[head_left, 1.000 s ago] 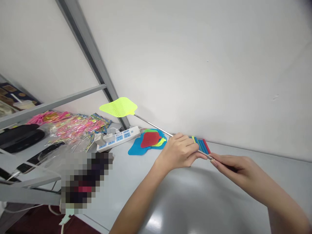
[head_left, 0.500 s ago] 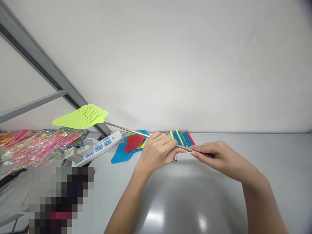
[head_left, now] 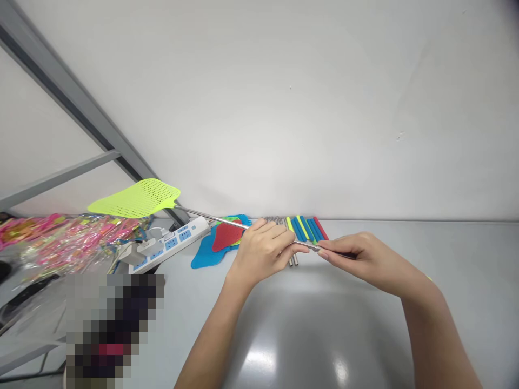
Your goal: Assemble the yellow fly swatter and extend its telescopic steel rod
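A fly swatter with a neon yellow mesh head point(head_left: 135, 198) on a thin metal rod point(head_left: 211, 217) stretches out to the left above the grey table point(head_left: 308, 324). My left hand point(head_left: 265, 249) is closed round the rod's middle. My right hand point(head_left: 357, 259) pinches the rod's near end, where a dark handle part shows between the fingers. Behind the hands, against the wall, lies a row of coloured handles point(head_left: 306, 228) with metal rods point(head_left: 292, 258). Loose swatter heads, red on blue point(head_left: 221, 237), lie flat to the left of them.
A white power strip point(head_left: 168, 246) with plugs lies at the table's left. Further left is a heap of pink and multicoloured packaged items point(head_left: 60, 240). A grey metal frame point(head_left: 77, 121) slants up the wall. A blurred patch point(head_left: 111, 324) sits at the lower left.
The view swung right and levelled out. The swatter's head dropped lower and now points further left; both hands have kept their grip on the rod.
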A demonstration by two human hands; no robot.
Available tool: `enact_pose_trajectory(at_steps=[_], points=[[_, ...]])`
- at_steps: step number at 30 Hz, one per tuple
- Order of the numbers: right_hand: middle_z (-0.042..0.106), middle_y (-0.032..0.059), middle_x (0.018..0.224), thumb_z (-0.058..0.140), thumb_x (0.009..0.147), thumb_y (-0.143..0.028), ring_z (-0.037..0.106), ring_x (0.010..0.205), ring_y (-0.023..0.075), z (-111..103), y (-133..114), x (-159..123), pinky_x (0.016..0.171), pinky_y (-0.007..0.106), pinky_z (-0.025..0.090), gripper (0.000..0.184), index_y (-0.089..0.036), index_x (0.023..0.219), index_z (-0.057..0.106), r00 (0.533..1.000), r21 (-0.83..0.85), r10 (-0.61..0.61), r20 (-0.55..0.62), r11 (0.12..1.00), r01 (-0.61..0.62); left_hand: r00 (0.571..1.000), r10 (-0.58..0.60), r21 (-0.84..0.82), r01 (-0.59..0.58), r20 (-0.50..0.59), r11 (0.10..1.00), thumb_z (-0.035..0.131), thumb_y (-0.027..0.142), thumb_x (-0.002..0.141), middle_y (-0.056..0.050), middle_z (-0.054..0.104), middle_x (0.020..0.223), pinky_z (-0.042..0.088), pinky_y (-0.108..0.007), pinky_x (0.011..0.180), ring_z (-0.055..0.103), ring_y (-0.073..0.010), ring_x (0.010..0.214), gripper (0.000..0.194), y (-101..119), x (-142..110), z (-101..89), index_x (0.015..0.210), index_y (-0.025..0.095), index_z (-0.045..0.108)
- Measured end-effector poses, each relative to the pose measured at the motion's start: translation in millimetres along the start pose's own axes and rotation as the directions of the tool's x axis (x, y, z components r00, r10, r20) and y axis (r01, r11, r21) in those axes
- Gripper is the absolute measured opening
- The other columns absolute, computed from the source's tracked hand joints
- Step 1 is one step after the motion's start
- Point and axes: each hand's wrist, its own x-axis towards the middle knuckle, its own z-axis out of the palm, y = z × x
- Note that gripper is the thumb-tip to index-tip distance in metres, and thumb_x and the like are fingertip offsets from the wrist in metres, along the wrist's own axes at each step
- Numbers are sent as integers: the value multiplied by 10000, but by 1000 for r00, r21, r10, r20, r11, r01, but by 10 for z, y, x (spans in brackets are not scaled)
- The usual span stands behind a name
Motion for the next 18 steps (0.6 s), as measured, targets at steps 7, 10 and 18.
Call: enact_pose_trajectory(at_steps=[7,10,18], points=[[243,-31,560,359,839,-419,197,520,78,112,-59,76,456,231,175,342,-180,665,530,998,17,-32,59,999,31,999,-42,15,41,26,999,523,371,781,47,429,487,235,-257,533,360,-87,492,307,-29,-174,-64,558,171,457],[247,-33,557,359,842,-397,202,526,80,173,-84,111,461,233,185,351,-174,607,492,995,27,-57,86,998,55,999,-42,31,42,22,999,520,363,785,49,423,480,235,-254,530,360,-84,483,296,-42,-278,-99,566,173,464],[223,-31,551,335,853,-385,183,519,84,258,-96,122,476,245,174,374,-173,547,370,986,12,-78,145,997,77,999,-38,101,36,16,994,517,386,784,47,413,467,236,-246,513,349,-80,461,343,-15,-437,-190,528,167,451]])
